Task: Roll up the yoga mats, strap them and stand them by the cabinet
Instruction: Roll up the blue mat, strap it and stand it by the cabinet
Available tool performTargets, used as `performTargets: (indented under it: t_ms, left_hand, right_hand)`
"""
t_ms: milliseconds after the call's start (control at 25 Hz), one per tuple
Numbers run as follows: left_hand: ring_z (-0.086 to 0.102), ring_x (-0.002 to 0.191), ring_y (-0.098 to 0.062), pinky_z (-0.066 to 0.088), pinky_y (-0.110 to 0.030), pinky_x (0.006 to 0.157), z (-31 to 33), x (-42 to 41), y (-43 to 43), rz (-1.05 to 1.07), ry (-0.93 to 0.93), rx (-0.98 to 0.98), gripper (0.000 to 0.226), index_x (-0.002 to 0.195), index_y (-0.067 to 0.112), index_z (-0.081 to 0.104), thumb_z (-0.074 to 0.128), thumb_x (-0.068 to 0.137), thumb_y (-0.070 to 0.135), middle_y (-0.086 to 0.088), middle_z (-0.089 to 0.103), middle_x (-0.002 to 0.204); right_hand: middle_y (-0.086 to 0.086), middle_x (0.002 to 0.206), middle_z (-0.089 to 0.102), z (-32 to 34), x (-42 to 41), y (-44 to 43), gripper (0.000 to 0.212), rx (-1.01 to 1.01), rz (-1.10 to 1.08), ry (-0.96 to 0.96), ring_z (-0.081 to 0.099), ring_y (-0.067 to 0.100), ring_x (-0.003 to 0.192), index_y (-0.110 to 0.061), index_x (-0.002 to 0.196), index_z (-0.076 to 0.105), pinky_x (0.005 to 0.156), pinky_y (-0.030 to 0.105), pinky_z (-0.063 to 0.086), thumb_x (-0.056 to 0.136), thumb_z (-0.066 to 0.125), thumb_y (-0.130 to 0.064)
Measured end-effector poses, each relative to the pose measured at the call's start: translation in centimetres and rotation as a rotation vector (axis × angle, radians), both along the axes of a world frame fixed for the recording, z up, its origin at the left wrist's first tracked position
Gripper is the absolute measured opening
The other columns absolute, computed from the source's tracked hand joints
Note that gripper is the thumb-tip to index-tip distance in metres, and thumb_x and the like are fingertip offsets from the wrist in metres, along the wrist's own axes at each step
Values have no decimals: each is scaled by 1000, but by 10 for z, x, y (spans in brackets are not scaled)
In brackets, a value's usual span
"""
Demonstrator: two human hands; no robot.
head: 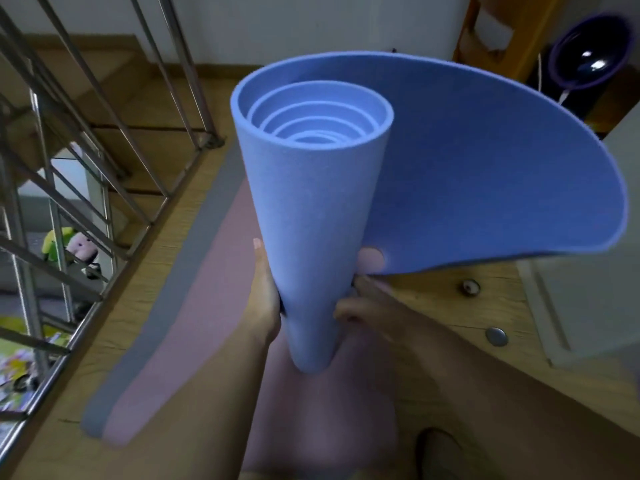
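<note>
A blue yoga mat (311, 209) stands on end in front of me, mostly rolled, its spiral top end facing the camera. Its loose outer flap (485, 174) curls away to the right. My left hand (265, 292) holds the lower left side of the roll, fingers wrapped behind it. My right hand (363, 306) grips the lower right side, with a thumb tip showing by the flap's bottom edge. Under the roll a pink mat (194, 306) lies flat on a grey mat (145, 327) on the wooden floor.
A metal stair railing (86, 168) runs along the left, with a stairwell below it. A white cabinet or appliance (588, 271) stands at the right. A purple basin (588, 53) sits at the back right beside a wooden frame (491, 32). Two round metal fittings (496, 336) are set in the floor.
</note>
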State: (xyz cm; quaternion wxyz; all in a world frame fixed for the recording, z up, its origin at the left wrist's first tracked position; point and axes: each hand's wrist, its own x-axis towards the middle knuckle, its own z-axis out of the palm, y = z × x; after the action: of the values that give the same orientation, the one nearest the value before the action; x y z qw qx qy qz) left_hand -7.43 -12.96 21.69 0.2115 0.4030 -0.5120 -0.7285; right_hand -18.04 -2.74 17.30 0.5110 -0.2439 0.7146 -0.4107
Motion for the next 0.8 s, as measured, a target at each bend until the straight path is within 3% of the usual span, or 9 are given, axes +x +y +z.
performTargets:
  t_ms: [80,160,240,280,440,480,560,640,800]
  left_hand:
    - [30,107,-41,32,-69,75,-6,7,1,28,-63,-11,52,119,-16,37,13,107,28,-14,34,116]
    - [60,94,-19,44,-47,87,-8,8,1,0,-97,1,50,106,17,61,14,107,34,-6,64,111]
    - [57,83,3,38,-33,65,-12,9,-1,-40,-161,-2,44,91,38,58,17,106,39,12,67,103]
    - [55,82,0,43,-34,75,-11,11,-1,-54,-203,-8,41,89,40,57,18,105,41,11,62,104]
    - [50,111,-21,41,-43,94,-13,23,-20,-117,-306,-135,35,122,32,52,33,100,51,8,51,124]
    - [54,110,-25,45,-44,93,-8,26,-25,-125,-295,-165,38,127,24,48,40,99,47,3,55,125]
    - [63,99,-31,55,-46,83,1,29,-34,-119,-279,-216,33,123,14,46,51,96,33,-11,61,117]
    - [65,93,-28,58,-45,77,21,35,-39,-159,-321,-316,26,119,13,49,51,96,23,-11,63,110]
    - [59,102,-18,47,-39,84,69,46,-40,-385,-395,-150,58,113,25,63,27,93,67,0,64,110]
  right_hand:
    - [-7,75,56,26,-1,6,17,-89,-100,-419,55,10,69,-21,102,60,62,31,45,89,48,-24]
    - [-4,69,53,46,-2,12,41,-159,-176,-597,54,12,64,-25,83,68,71,37,47,87,41,-56]
    - [2,77,49,60,-3,10,62,-153,-234,-547,51,19,78,-23,85,72,77,44,52,77,43,-77]
    - [3,79,46,65,-2,7,61,-150,-304,-489,48,20,80,-22,90,70,74,44,53,73,50,-77]
    - [0,84,59,101,1,-2,8,-346,-531,-113,54,17,68,-21,100,57,70,43,46,96,50,-23]
    - [3,85,60,113,3,-1,12,-357,-513,-84,55,19,70,-20,96,57,73,46,43,97,46,-17]
    - [6,97,61,135,3,3,25,-300,-420,-187,59,24,86,-18,99,61,84,50,43,96,45,-37]
    - [5,113,61,157,3,10,69,-176,-273,-216,59,26,105,-19,114,61,94,60,40,74,43,-73]
    - [6,121,58,187,9,15,82,-64,-138,-149,56,34,112,-26,125,55,92,67,39,61,49,-76]
